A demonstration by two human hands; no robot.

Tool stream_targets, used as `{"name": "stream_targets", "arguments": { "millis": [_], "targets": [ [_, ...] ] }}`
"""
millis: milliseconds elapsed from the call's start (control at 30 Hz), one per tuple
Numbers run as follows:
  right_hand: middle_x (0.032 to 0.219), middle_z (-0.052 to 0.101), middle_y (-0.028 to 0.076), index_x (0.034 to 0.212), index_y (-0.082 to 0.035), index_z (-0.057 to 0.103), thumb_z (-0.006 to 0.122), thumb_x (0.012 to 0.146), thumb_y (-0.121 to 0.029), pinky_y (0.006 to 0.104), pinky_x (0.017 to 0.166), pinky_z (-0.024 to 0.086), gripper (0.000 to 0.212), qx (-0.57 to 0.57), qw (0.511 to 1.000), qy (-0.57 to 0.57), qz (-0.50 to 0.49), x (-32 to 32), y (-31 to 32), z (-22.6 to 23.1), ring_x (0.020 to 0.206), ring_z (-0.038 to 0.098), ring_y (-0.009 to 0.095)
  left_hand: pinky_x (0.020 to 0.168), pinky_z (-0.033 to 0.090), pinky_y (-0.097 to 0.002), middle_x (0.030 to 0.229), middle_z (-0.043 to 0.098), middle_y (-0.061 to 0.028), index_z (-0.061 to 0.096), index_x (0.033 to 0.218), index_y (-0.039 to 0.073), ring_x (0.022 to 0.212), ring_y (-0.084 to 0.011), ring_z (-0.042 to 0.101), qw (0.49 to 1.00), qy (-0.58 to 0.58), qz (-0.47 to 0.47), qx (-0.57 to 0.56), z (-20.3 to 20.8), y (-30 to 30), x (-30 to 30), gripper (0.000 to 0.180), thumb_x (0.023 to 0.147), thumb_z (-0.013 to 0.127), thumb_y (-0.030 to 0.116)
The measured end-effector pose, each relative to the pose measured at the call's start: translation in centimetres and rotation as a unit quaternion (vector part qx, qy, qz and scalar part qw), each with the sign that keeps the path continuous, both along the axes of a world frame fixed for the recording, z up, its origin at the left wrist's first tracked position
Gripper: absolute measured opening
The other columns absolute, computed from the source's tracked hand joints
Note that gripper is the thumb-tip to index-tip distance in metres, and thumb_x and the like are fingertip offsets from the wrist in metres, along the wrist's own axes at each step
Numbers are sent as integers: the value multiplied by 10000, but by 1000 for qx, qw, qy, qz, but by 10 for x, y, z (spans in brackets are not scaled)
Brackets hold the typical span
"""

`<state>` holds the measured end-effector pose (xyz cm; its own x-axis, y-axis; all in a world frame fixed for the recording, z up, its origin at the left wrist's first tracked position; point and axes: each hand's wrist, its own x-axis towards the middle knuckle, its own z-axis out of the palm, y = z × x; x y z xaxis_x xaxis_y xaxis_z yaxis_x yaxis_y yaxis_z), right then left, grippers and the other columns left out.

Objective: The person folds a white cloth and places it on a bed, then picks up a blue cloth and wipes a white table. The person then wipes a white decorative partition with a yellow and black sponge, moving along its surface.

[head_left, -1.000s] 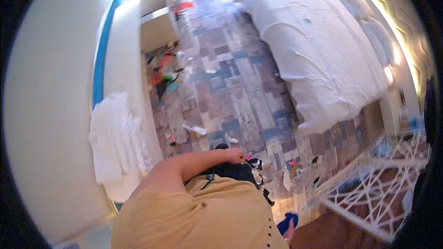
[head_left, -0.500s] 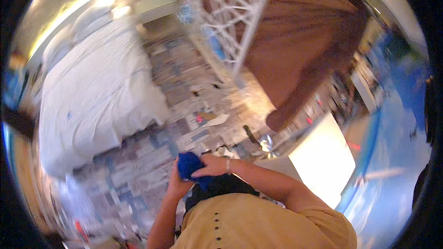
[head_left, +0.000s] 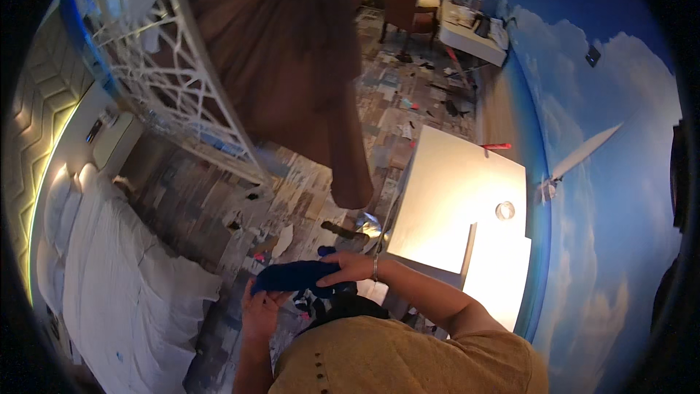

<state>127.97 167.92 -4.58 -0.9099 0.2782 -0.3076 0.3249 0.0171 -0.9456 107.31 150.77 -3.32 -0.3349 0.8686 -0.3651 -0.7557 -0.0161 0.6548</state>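
Note:
A dark blue piece of soft cloth point(head_left: 295, 276) stretches lengthwise between my two hands, in front of my body. Its exact kind does not show. At its left end, my left hand point(head_left: 261, 314) grips it from below with bent fingers. My right hand point(head_left: 350, 267) is closed on the other end, thumb on the near side, and a small blue end sticks up past the fingers. Below the cloth, dark and patterned bits partly show beside my black clothing.
A lit white table point(head_left: 445, 197) stands at my right, near a blue cloud-painted wall point(head_left: 605, 211). Brown drapery point(head_left: 292, 80) hangs ahead beside a white lattice screen point(head_left: 197, 73). A white-covered bed point(head_left: 124, 284) is at left. Scraps litter the patterned floor point(head_left: 306, 204); a chair point(head_left: 405, 11) stands far off.
My view has swung to the right, bringing in more of the table and wall. The blue cloth, bunched between my hands before, is now drawn out long, with my hands farther apart.

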Motion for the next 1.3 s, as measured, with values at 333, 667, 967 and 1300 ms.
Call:
{"name": "stream_targets", "arguments": {
  "millis": [333, 667, 967, 1300],
  "targets": [
    [899, 627, 7, 1036, -26, 620, 622, 830, -66, 241, 760, 462, 210, 23, 941, 71, -331, 155, 56, -14, 837, 564, 91, 1022, 327, -526, 1186, 571, -156, 561, 1130, 20, 1163, -333, 487, 963, -140, -224, 54, 29, 148, 69, 343, 882, 500, 250],
    [987, 609, 58, 1150, 9, 546, 470, 914, -142, 244, 783, 453, 290, 55, 597, 130, -789, 224, 11, -59, 872, 556, 119, 924, 447, -372, 1190, 544, -172, 408, 1272, -4, 1090, -279, 556, 814, 182, -551, 14, 29, 221, 175, 390, 912, 509, 109],
    [1239, 508, 211, 1257, -16, 473, 682, 793, -284, 378, 988, 386, 575, 326, 653, -183, -659, 234, 22, -122, 1153, 492, 338, 1022, 302, -492, 1209, 499, -173, 474, 1229, 34, 1221, -341, 417, 325, 766, -453, 321, -11, 313, 174, 423, 841, 567, 176],
    [1396, 324, 233, 1332, -57, 400, 763, 657, -370, 493, 1040, 251, 828, 288, 594, -433, -614, 186, 43, -194, 1278, 310, 401, 1082, 216, -534, 1287, 487, -173, 584, 1134, 33, 1277, -322, 370, 130, 967, -147, 161, -100, 503, 16, 330, 856, 483, 180]
  ]
}}
